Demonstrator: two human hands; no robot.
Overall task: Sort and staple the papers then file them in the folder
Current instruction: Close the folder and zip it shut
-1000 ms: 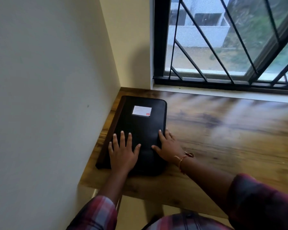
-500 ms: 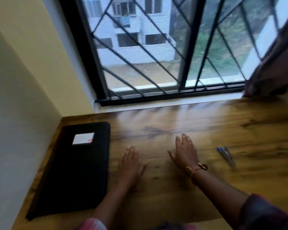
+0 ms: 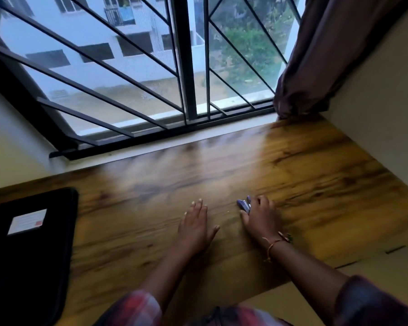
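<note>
Purple stapler is being pinched by right hand, fingers curling round it, probably for pickup, while left hand is resting flat, empty, on table.

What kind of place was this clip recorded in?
Probably a room in a flat, at a desk built into a window nook: a wooden desktop with a black folder and a stapler, a barred window facing a residential block, a curtain bunched at right.

I see plaid sleeves, red and pink, ending well back from the fingers. A thin orange thread bracelet circles the right wrist.
</note>
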